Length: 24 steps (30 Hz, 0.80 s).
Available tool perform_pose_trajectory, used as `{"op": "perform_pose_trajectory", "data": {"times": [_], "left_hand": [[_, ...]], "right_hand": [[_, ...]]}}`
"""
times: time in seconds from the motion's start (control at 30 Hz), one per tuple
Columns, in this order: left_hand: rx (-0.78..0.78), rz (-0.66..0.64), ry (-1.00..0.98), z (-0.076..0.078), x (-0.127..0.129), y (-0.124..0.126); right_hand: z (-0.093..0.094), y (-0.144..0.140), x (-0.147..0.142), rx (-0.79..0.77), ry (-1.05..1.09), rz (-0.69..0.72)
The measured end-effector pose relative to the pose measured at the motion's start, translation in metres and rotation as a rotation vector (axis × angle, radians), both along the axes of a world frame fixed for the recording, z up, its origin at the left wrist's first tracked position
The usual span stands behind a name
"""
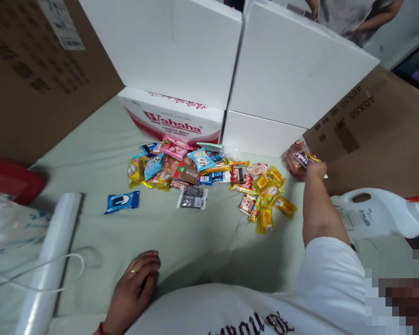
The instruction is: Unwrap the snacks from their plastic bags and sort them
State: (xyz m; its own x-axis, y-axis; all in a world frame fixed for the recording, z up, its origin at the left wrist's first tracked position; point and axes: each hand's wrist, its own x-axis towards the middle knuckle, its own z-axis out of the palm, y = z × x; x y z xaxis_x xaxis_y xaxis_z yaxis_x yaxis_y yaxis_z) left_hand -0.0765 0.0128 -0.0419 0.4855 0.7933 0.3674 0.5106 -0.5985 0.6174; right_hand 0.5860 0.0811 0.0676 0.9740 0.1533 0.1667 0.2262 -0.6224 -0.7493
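Observation:
My right hand [315, 168] reaches out to the right and is closed on a clear bag of red-wrapped snacks [298, 159], held just above the cloth beside the brown carton. My left hand [137, 280] rests flat on the pale green cloth [181, 242] close to my body, fingers loosely curled, holding nothing; a ring shows on one finger. Between the hands, further out, lies a pile of small snack packets [202, 170] in yellow, blue, pink and red. A blue packet [122, 202] and a black packet [192, 197] lie apart from it.
Two white boxes [286, 70] and a Wahaha carton [171, 118] stand behind the pile. Brown cartons [377, 130] flank both sides. A roll of clear film [50, 260] lies at left, a white jug [377, 214] at right, a red object [10, 179] far left. Another person [352, 14] stands behind.

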Motion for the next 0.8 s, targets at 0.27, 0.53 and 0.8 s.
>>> {"op": "perform_pose_trajectory", "data": {"times": [0.27,0.53,0.8], "left_hand": [[-0.07,-0.009,-0.054,0.006,0.0,-0.006],[-0.054,-0.044,-0.132,0.005,-0.001,-0.01],[-0.08,-0.048,-0.208,0.0,-0.005,-0.01]], "right_hand": [[-0.005,-0.019,-0.041,-0.057,-0.219,0.128],[-0.04,0.041,-0.144,-0.06,-0.071,0.774],[-0.044,0.136,-0.2,0.094,0.199,0.741]]}}
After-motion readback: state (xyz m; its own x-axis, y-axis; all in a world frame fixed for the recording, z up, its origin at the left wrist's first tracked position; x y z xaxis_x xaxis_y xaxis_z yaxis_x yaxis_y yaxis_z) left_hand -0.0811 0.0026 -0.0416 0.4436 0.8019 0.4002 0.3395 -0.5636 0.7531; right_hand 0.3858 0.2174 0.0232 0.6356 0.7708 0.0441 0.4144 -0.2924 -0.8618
